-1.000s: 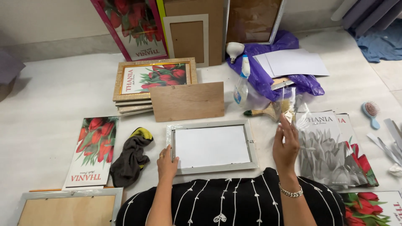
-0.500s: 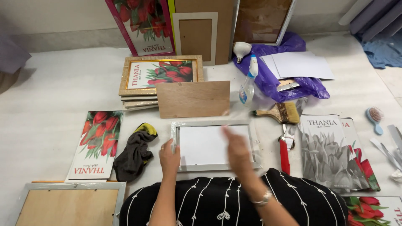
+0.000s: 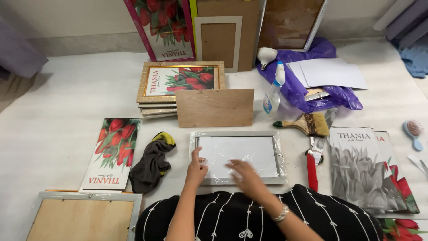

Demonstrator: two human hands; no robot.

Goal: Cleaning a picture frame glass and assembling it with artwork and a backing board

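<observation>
Both hands, left (image 3: 196,168) and right (image 3: 244,172), rest open-palmed on the silver frame (image 3: 237,157).

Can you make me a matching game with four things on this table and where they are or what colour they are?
Things:
1. spray bottle
2. paintbrush
3. dark cloth
4. plywood board

Places or colours:
A. left of the silver frame
B. standing against the purple bag
C. plain brown, leaning on the stack of gold frames
D. lying flat, pale bristles

Pairs: 1-B, 2-D, 3-A, 4-C
</observation>
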